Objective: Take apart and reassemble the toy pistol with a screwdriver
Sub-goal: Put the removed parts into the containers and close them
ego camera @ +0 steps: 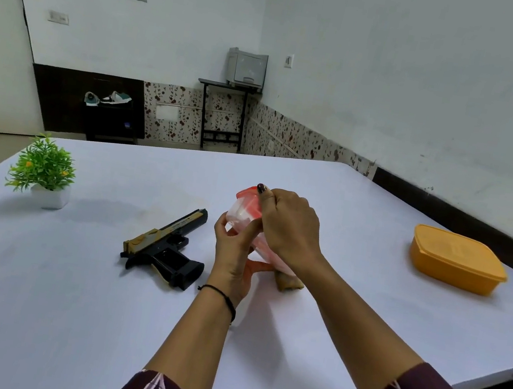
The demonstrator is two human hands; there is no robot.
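Both hands were clamped on a small clear container (241, 214) held above the table (64, 298). The left hand (233, 248) gripped it from below, and the right hand (290, 226) curled over its red lid (243, 193). The toy pistol (166, 247) lay flat on the table just left of the left hand, untouched, with a potted plant (42, 167) far beyond it and an orange box (456, 259) well off to the right of the right hand.

Black toy pistol (168, 257) with gold slide, flat on its side on white table (64, 298), muzzle toward far edge
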